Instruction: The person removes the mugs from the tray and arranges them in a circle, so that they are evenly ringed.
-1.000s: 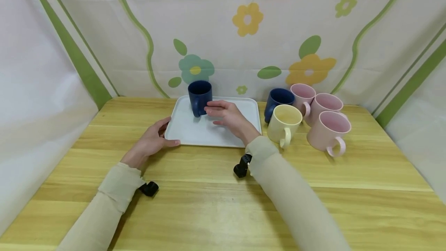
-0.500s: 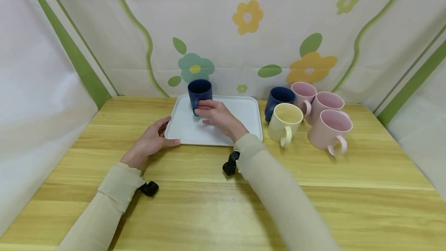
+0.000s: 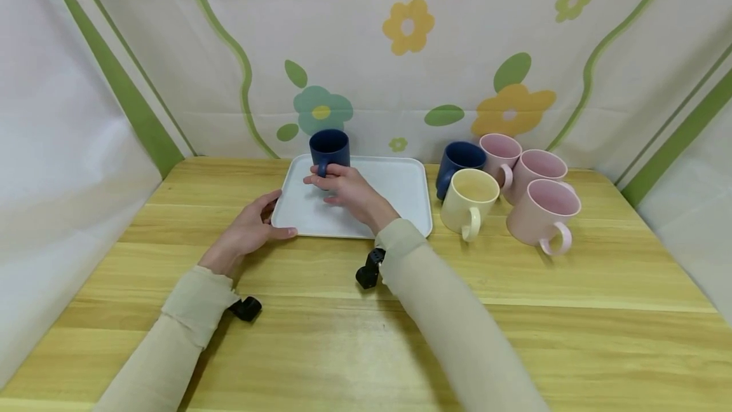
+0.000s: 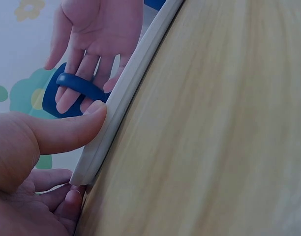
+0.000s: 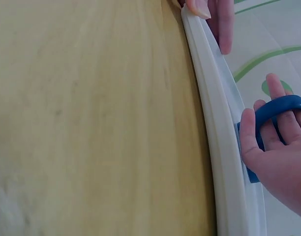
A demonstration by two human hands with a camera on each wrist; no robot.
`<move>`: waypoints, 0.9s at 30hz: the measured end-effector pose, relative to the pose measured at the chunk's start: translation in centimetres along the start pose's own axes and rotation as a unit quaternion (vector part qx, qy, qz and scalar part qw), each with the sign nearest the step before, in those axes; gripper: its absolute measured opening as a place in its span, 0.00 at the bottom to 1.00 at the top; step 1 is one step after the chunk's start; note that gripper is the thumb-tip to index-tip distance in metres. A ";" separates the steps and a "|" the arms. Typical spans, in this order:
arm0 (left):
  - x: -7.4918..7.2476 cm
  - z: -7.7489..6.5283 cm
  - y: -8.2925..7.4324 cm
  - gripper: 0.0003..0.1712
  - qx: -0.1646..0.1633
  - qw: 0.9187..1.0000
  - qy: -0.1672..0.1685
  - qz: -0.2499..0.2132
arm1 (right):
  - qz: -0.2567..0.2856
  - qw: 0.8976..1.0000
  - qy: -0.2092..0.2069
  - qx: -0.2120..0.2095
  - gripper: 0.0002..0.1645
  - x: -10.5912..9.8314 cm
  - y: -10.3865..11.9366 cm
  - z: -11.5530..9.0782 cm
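My left hand (image 3: 244, 229) holds the near left corner of a white tray (image 3: 394, 177). In the left wrist view the thumb (image 4: 72, 130) lies on the tray's edge, with the other fingers (image 4: 52, 189) curled at its corner. A dark blue mug (image 3: 330, 145) stands upright at the tray's back left, its handle facing me. My right hand (image 3: 351, 192) is at this handle, fingers extended to the left. In the right wrist view the handle (image 5: 281, 105) passes across these fairly straight fingers, with some reaching through its loop; the thumb stands apart.
Right of the tray are a second dark blue mug (image 3: 462, 161), a pale yellow mug (image 3: 470, 202) and three pink mugs (image 3: 540, 215) grouped closely. Everything stands on a wooden table (image 3: 320, 342), with a flowered cloth (image 3: 366, 49) hanging behind.
My right hand has moved left over the tray, from beside the blue mug to its handle, and its fingers now reach into the loop. The left hand keeps its hold on the tray.
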State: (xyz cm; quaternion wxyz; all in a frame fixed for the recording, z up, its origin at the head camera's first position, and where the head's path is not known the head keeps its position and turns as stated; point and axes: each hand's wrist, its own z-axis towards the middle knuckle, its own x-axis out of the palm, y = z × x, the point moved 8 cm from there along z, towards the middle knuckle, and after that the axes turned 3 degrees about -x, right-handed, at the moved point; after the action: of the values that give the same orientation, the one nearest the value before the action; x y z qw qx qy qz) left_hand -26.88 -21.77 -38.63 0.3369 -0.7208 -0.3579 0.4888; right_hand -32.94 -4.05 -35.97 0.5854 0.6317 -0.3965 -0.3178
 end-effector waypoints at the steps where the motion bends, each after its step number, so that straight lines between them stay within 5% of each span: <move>1: 0.0 0.0 0.0 0.62 0.001 1.000 0.001 0.000 | 0.003 1.000 -0.005 0.002 0.31 -0.1 -0.1 0.0; 12: 0.0 0.1 0.0 0.62 0.001 1.000 0.002 0.007 | 0.054 0.995 -0.087 0.022 0.21 -1.9 -0.3 -0.7; 27: 0.1 -0.1 -0.1 0.62 0.005 1.000 0.003 -0.002 | 0.039 0.993 -0.106 0.036 0.19 -3.6 -0.3 -2.8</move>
State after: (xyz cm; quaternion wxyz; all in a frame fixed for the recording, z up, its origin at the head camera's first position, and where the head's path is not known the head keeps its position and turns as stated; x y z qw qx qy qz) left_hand -26.79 -21.62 -38.55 0.3427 -0.7200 -0.3557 0.4875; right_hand -32.20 0.46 -36.13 0.5294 0.5991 -0.4916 -0.3452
